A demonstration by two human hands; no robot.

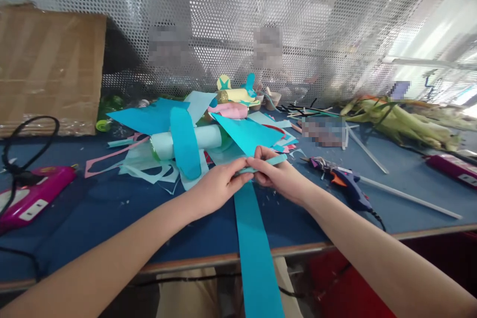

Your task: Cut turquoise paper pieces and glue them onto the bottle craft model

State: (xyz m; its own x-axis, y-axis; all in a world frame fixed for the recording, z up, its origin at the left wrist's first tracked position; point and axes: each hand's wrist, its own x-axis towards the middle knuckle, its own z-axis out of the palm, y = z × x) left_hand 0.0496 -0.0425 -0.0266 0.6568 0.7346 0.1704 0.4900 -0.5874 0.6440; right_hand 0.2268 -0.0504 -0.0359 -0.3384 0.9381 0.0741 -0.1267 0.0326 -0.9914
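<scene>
My left hand (218,184) and my right hand (281,176) meet above the front of the table, fingers closed on a thin light-blue paper roll (278,159). One end of the roll sticks out past my right hand; its middle is partly hidden by fingers. Below my hands, a long bright-blue paper strip (255,238) runs toward me and hangs over the table edge. Whether my fingers touch that strip too, I cannot tell. Just beyond on the left lies a bottle (162,146) wrapped in pale-blue paper, with a rounded blue paper piece (185,144) across it.
On the right lie a blue glue gun (348,186), glue sticks (410,197) and corn husks (406,126). Paper scraps (149,166) surround the bottle. A magenta power strip (40,194) with a black cable sits left. Cardboard (52,69) and a perforated metal panel (223,10) stand behind.
</scene>
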